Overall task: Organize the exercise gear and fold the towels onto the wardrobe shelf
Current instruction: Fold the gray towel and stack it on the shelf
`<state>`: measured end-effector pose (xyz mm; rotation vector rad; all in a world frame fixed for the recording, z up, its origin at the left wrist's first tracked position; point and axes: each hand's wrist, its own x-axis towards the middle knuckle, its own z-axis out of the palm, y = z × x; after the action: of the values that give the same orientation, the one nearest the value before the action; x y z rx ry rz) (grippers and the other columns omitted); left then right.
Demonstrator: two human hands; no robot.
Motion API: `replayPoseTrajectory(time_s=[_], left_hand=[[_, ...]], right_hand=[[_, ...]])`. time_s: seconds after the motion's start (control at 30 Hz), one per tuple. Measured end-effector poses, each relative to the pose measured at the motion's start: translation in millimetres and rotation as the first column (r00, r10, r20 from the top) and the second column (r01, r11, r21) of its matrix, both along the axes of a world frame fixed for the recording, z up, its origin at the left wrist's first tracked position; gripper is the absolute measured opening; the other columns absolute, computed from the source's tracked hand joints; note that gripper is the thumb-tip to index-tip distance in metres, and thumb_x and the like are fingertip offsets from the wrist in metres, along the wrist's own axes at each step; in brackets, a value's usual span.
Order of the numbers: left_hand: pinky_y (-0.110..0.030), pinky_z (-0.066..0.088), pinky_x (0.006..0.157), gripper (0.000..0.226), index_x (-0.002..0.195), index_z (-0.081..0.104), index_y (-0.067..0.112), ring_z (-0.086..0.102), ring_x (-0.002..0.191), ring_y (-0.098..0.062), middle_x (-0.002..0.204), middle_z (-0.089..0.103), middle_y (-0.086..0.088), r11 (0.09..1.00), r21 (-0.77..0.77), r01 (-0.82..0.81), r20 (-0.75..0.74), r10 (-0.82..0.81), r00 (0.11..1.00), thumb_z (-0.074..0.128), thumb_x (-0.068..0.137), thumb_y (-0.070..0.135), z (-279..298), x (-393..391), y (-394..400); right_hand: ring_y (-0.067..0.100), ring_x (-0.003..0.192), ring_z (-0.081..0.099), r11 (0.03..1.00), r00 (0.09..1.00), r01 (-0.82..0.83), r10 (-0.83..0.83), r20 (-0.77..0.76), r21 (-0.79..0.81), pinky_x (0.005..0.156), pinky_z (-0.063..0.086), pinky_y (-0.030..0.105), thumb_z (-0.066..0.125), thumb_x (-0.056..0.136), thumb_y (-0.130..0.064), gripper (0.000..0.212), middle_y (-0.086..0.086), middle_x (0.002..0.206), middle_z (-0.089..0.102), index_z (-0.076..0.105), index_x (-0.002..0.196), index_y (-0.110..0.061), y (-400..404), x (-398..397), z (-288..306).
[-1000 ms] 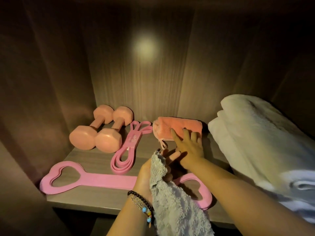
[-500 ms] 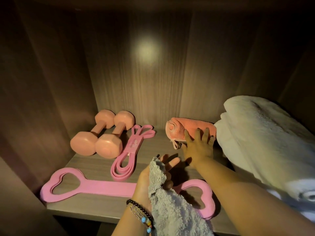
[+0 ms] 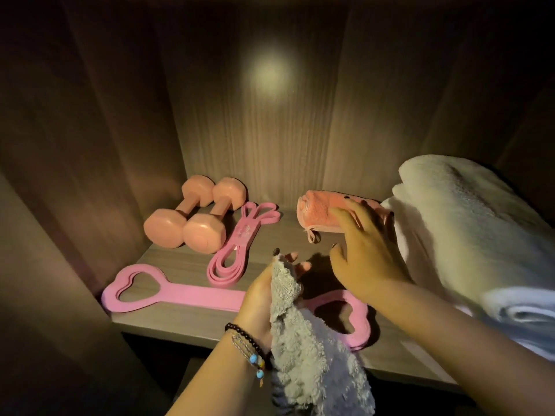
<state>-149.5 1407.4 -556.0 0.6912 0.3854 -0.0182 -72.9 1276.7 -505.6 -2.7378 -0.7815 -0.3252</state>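
Note:
A rolled coral towel point(image 3: 321, 213) lies at the back of the wardrobe shelf point(image 3: 180, 321), pressed against a big rolled white towel point(image 3: 468, 232) on the right. My right hand point(image 3: 365, 250) rests on the coral roll with fingers spread. My left hand point(image 3: 264, 298) holds a fluffy grey towel point(image 3: 303, 349) that hangs down over the shelf's front edge. Two pink dumbbells point(image 3: 192, 217) sit at the back left, a looped pink resistance band point(image 3: 237, 244) beside them. A pink heart-handled stretch band point(image 3: 180, 294) lies along the front, partly hidden by my hands.
Dark wooden side panels and a back wall point(image 3: 270, 130) enclose the shelf. A bare patch of shelf lies between the looped band and the coral roll. The space below the shelf is dark.
My right hand has slid the coral towel roll to the right until it touches the white towel. My left hand has kept the grey towel in about the same place.

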Motion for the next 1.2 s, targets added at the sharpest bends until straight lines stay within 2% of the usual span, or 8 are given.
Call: replayPoseTrajectory(time_s=[0.13,0.27,0.37,0.47,0.67,0.87,1.1,1.2], left_hand=[[-0.02,0.047,0.041,0.049,0.084,0.071,0.005,0.061,0.044,-0.017,0.062,0.067,-0.009,0.986,0.127,0.107,0.087,-0.119,0.989,0.042,0.092,0.043,39,-27,-12],[-0.022,0.044,0.047,0.04,0.101,0.061,0.006,0.053,0.048,-0.017,0.075,0.056,-0.009,0.972,0.233,0.019,0.125,-0.049,0.991,0.053,0.071,0.032,75,-52,-28],[-0.027,0.033,0.049,0.007,0.068,0.05,0.012,0.038,0.048,-0.02,0.061,0.039,-0.005,0.923,0.383,-0.031,0.104,-0.01,0.995,0.051,0.062,0.014,100,-72,-47],[-0.039,0.041,0.056,0.014,0.055,0.045,0.019,0.041,0.059,-0.025,0.063,0.041,-0.006,0.788,0.589,-0.182,0.168,0.102,0.981,0.051,0.065,0.011,119,-89,-62],[-0.03,0.058,0.061,0.02,0.102,0.065,0.006,0.07,0.078,-0.023,0.093,0.073,-0.013,0.765,0.598,-0.239,0.295,0.067,0.953,0.059,0.086,-0.003,146,-127,-102],[-0.046,0.057,0.085,0.017,0.095,0.069,0.019,0.07,0.091,-0.024,0.098,0.072,-0.005,0.602,0.723,-0.34,0.353,0.101,0.93,0.068,0.083,0.007,157,-144,-138],[-0.027,0.056,0.08,0.01,0.089,0.067,0.023,0.068,0.091,-0.011,0.094,0.073,0.005,0.412,0.814,-0.409,0.471,-0.056,0.881,0.067,0.087,0.013,171,-156,-157],[-0.031,0.055,0.08,0.003,0.09,0.066,0.026,0.068,0.088,-0.009,0.09,0.072,0.006,0.292,0.835,-0.466,0.506,-0.077,0.859,0.066,0.088,0.024,166,-156,-152]], right_hand=[[0.004,0.11,0.048,0.99,0.965,-0.048,0.08,-0.252,0.132,0.098,0.039,0.024,0.051,0.093,-0.032,0.029,-0.018,0.132,0.039,0.05,0.122,-0.033,-42,-55,13],[0.001,0.091,0.05,0.985,0.956,-0.068,0.109,-0.273,0.156,0.085,0.044,0.03,0.046,0.083,-0.049,0.017,-0.019,0.096,0.055,0.055,0.091,-0.038,-76,-93,31],[-0.004,0.088,0.045,0.976,0.965,-0.126,0.162,-0.207,0.179,0.081,0.036,0.023,0.048,0.085,-0.051,0.023,-0.017,0.102,0.058,0.059,0.099,-0.036,-95,-117,56],[-0.005,0.089,0.046,0.972,0.969,-0.163,0.19,-0.158,0.169,0.074,0.035,0.013,0.054,0.092,-0.041,0.024,-0.016,0.115,0.059,0.06,0.112,-0.03,-112,-137,83],[0.008,0.111,0.054,0.955,0.956,-0.183,0.229,-0.185,0.235,0.092,0.048,0.032,0.061,0.088,-0.041,0.046,-0.01,0.122,0.057,0.044,0.13,-0.032,-150,-179,129],[0.009,0.1,0.061,0.951,0.935,-0.15,0.225,-0.274,0.269,0.09,0.053,0.036,0.064,0.086,-0.04,0.042,-0.009,0.116,0.061,0.051,0.124,-0.026,-172,-193,138],[0.024,0.076,0.065,0.882,0.961,-0.156,0.24,-0.138,0.445,0.072,0.054,0.044,0.071,0.08,-0.016,0.002,0.006,0.076,0.07,0.071,0.081,-0.014,-189,-193,139],[0.026,0.064,0.058,0.872,0.965,-0.163,0.239,-0.109,0.462,0.061,0.047,0.039,0.071,0.08,-0.018,0.015,0.012,0.068,0.066,0.07,0.073,-0.004,-203,-192,147]])
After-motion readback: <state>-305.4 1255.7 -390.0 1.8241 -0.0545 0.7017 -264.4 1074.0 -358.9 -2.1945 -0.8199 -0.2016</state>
